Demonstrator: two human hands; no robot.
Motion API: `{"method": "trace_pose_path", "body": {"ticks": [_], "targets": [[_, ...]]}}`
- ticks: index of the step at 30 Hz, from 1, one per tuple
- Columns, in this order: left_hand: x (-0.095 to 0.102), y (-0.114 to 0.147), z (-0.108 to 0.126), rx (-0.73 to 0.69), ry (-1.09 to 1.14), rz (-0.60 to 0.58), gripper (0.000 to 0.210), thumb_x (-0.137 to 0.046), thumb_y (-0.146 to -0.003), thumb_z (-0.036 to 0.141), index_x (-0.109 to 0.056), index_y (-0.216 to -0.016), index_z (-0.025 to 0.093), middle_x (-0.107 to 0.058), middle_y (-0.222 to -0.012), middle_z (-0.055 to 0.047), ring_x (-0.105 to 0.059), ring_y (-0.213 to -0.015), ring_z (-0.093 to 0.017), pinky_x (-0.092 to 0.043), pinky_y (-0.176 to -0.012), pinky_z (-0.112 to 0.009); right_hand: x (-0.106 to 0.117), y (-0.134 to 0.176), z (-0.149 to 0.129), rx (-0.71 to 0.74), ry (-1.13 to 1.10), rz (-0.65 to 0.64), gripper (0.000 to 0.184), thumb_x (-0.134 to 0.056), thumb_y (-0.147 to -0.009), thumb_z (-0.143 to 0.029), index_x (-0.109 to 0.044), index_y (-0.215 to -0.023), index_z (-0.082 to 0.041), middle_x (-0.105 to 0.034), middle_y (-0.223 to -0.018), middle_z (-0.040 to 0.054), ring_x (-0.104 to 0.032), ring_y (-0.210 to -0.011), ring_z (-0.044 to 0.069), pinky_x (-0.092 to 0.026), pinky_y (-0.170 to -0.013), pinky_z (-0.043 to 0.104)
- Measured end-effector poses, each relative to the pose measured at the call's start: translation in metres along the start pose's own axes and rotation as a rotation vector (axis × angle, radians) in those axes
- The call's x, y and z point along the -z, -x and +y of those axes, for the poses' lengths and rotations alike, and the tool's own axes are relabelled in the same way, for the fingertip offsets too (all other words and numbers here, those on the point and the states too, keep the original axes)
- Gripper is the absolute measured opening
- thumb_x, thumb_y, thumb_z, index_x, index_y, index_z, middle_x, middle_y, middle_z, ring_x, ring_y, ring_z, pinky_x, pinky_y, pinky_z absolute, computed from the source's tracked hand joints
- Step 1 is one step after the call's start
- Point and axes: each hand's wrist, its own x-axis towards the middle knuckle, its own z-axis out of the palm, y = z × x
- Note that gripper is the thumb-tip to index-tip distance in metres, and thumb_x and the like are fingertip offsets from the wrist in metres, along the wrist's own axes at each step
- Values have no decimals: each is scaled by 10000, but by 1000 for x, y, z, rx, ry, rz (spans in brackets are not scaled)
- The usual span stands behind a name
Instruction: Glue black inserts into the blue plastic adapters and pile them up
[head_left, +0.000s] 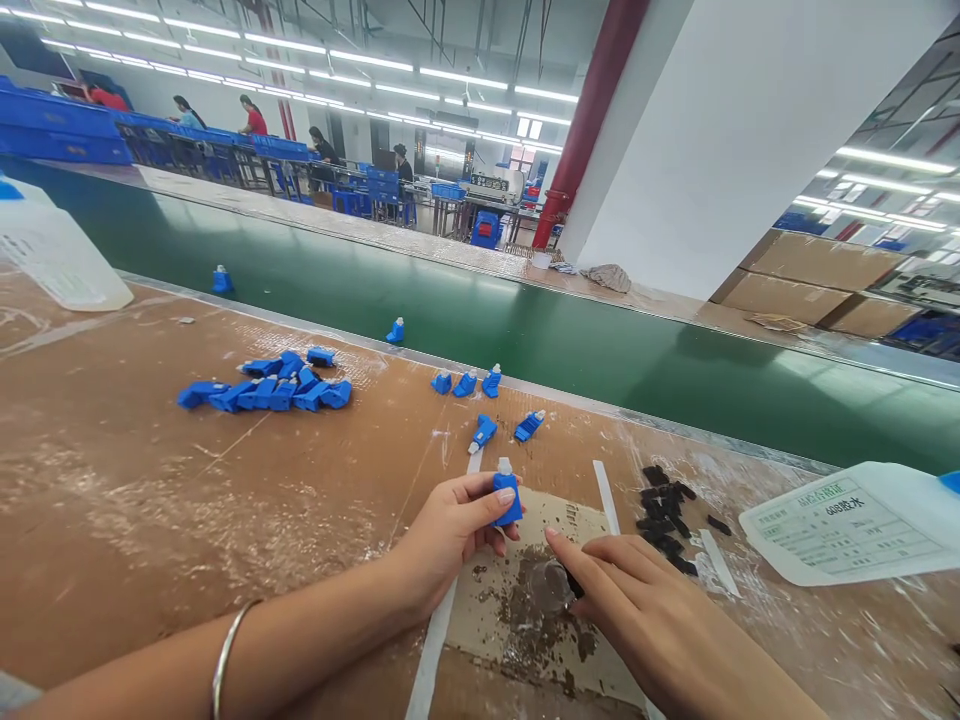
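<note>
My left hand (450, 535) pinches a small blue plastic part (507, 508) upright, its pale knobbed end on top. My right hand (652, 610) curls low over a glue-stained cardboard sheet (480, 615), beside a small clear round container (550, 587). Below its index finger shows the edge of a small black piece (575, 587), apparently held; the thumb is hidden. Just beyond my left hand, a blue part (484, 433) and a ribbed blue part (530, 426) lie on the table. A pile of small black pieces (664, 510) lies right of the sheet.
A heap of blue parts (281, 393) lies at left. Beyond the table edge runs a green conveyor belt (337, 285) carrying a few blue parts. White plastic jugs stand at left (60, 250) and right (847, 525). Several people sit at far workstations.
</note>
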Motion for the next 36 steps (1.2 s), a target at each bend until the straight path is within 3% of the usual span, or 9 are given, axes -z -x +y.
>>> {"method": "trace_pose_path", "body": {"ticks": [5,10,13,16,20,25,36], "targets": [[2,-2,-2,-4,-11,-6,336,-843,-668,385,-684,-807,124,-629,-756,-19,-567,-652,-115,-380,-578,-244,-2,0,-2,-3,-4,-43,862,-366,-851,65,33,-1590,-130,-754,-908,136,-683,-773,299,-573,-670,410],[0,2,-2,15,-15,-46,329,-831,-691,397,-702,-820,123,-668,-782,-37,-592,-683,-127,-392,-609,-247,-2,5,2,-79,-109,42,683,-390,-955,-50,-170,-1578,-225,-741,-974,122,-694,-845,282,-587,-706,397],[-4,9,-3,69,22,-119,373,-825,-711,392,-713,-945,124,-719,-835,-66,-626,-732,-138,-417,-655,-246,3,8,3,-180,-211,142,548,-456,-1002,-194,-304,-1511,-330,-735,-1082,85,-704,-949,255,-604,-775,359],[-9,16,-5,133,107,-211,451,-833,-718,366,-668,-1069,137,-749,-897,-101,-672,-782,-163,-442,-682,-252,9,10,2,-316,-314,216,509,-537,-994,-315,-345,-1455,-409,-741,-1151,21,-723,-998,217,-604,-849,316],[-13,22,-6,187,148,-260,416,-856,-701,343,-668,-988,109,-747,-910,-118,-696,-785,-164,-482,-705,-253,10,11,-2,-431,-381,269,499,-615,-956,-368,-392,-1401,-415,-772,-1111,-5,-753,-958,216,-606,-874,312],[-17,25,-8,224,194,-240,431,-889,-656,316,-693,-981,112,-721,-904,-84,-689,-800,-155,-538,-834,-331,9,9,-5,-347,-320,279,459,-603,-965,-333,-424,-1387,-362,-779,-1099,2,-753,-958,206,-593,-916,324],[-19,32,-13,251,223,-250,473,-889,-654,332,-709,-1024,99,-697,-939,-98,-678,-827,-156,-542,-850,-330,15,6,-5,-265,-268,207,454,-532,-1005,-339,-360,-1426,-350,-765,-1112,-11,-731,-995,160,-580,-912,253]]}}
